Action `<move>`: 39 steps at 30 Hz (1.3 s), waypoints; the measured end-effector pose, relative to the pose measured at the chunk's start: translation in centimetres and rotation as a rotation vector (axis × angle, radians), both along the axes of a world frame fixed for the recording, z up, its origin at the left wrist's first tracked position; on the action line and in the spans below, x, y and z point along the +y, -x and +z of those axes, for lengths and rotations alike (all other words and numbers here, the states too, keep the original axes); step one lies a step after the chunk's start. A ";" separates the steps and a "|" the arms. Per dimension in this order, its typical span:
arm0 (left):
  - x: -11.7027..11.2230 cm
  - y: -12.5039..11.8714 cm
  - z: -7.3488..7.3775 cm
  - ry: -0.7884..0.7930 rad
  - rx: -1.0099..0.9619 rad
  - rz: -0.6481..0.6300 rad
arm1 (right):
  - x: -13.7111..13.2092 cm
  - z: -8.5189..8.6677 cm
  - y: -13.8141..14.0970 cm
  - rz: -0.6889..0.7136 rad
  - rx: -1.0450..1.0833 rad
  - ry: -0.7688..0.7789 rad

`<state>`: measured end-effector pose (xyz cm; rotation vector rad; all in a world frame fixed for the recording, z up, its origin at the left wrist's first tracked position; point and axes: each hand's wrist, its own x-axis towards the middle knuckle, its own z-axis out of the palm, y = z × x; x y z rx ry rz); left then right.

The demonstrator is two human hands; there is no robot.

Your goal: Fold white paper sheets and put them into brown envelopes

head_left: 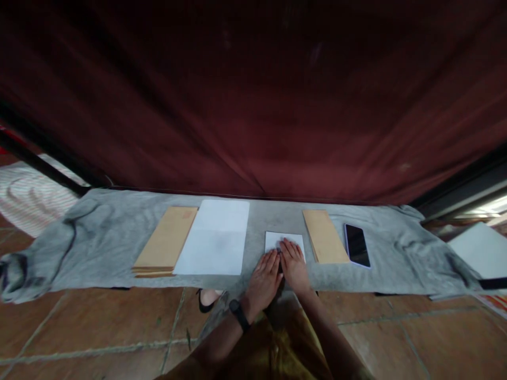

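Both my hands press flat on a small folded white sheet of paper (283,240) lying on a grey cloth (119,232). My left hand (264,278), with a black band on its wrist, rests at the sheet's near left corner, fingers stretched out. My right hand (293,263) lies on the sheet's near right part, fingers straight and together. Neither hand grips anything.
On the cloth to the left lie a stack of white sheets (216,237) and a pile of brown envelopes (166,241). Right of my hands are another brown envelope pile (325,236) and a dark phone (357,245). A dark red curtain (253,105) hangs behind. Tiled floor (99,327) lies in front.
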<state>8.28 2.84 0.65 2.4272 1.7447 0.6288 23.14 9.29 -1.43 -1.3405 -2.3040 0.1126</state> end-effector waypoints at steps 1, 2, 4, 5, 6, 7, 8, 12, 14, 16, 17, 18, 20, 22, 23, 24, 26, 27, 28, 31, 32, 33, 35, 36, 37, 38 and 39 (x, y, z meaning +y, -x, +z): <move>0.2 -0.3 -0.3 0.003 0.019 -0.007 | 0.0 -0.1 -0.1 -0.003 -0.016 0.005; 0.3 -0.4 -0.6 0.004 0.035 -0.011 | 0.1 -0.2 -0.1 -0.010 -0.029 0.008; 0.2 -0.2 -1.0 0.001 0.064 -0.023 | 0.0 -0.2 -0.3 -0.027 -0.045 0.014; 0.2 0.1 -1.1 -0.003 0.076 -0.025 | -0.1 -0.1 -0.3 -0.031 -0.049 0.017; 0.1 0.3 -1.1 -0.009 0.088 -0.023 | -0.2 -0.1 -0.3 -0.034 -0.050 0.020; 0.1 0.5 -1.1 -0.013 0.100 -0.020 | -0.2 0.0 -0.3 -0.041 -0.049 0.024; 0.2 0.6 -1.1 -0.014 0.113 -0.019 | -0.3 0.1 -0.2 -0.052 -0.049 0.028; 0.9 0.6 -0.6 0.012 0.170 -0.066 | -0.4 0.3 -0.2 -0.100 -0.053 0.050; 1.5 0.6 -0.2 0.022 0.191 -0.123 | -0.4 0.1 -0.4 -0.094 -0.047 0.061; 2.1 0.5 0.1 0.027 0.198 -0.162 | -0.3 -0.1 -0.6 -0.077 -0.032 0.065; 2.3 0.5 0.1 0.029 0.197 -0.176 | -0.3 -0.3 -0.7 -0.069 -0.025 0.065; 2.5 0.4 0.0 0.030 0.195 -0.187 | -0.2 -0.4 -0.8 -0.063 -0.018 0.063; 2.6 0.4 -0.2 0.034 0.195 -0.207 | -0.2 -0.6 -1.0 -0.056 -0.012 0.060; 2.6 0.3 -0.5 0.040 0.200 -0.221 | -0.2 -0.8 -1.1 -0.058 -0.016 0.057; 2.6 0.3 -0.6 0.043 0.203 -0.225 | -0.2 -0.8 -1.2 -0.060 -0.020 0.056; 2.5 0.4 -0.7 0.046 0.204 -0.228 | -0.2 -0.9 -1.3 -0.063 -0.023 0.054; 2.5 0.4 -0.9 0.048 0.201 -0.226 | -0.3 -0.9 -1.4 -0.063 -0.027 0.051; 2.4 0.4 -0.9 0.048 0.198 -0.221 | -0.3 -0.9 -1.5 -0.062 -0.027 0.050; 2.4 0.4 -0.9 0.048 0.194 -0.215 | -0.3 -0.9 -1.6 -0.063 -0.027 0.049; 2.3 0.5 -1.0 0.044 0.185 -0.201 | -0.3 -0.9 -2.0 -0.070 -0.028 0.052; 2.3 0.5 -1.0 0.043 0.179 -0.199 | -0.3 -0.9 -2.2 -0.072 -0.027 0.053; 2.3 0.5 -1.0 0.042 0.172 -0.199 | -0.3 -1.0 -2.4 -0.070 -0.025 0.053; 2.2 0.5 -1.1 0.040 0.160 -0.201 | -0.4 -1.0 -2.8 -0.060 -0.013 0.050; 2.2 0.5 -1.1 0.040 0.156 -0.202 | -0.4 -1.1 -3.1 -0.056 -0.002 0.046; 2.2 0.6 -1.2 0.041 0.156 -0.203 | -0.5 -1.1 -3.3 -0.050 0.011 0.043; 2.2 0.6 -1.2 0.042 0.159 -0.204 | -0.5 -1.2 -3.5 -0.048 0.024 0.040; 2.1 0.6 -1.2 0.044 0.163 -0.203 | -0.6 -1.2 -3.7 -0.049 0.035 0.038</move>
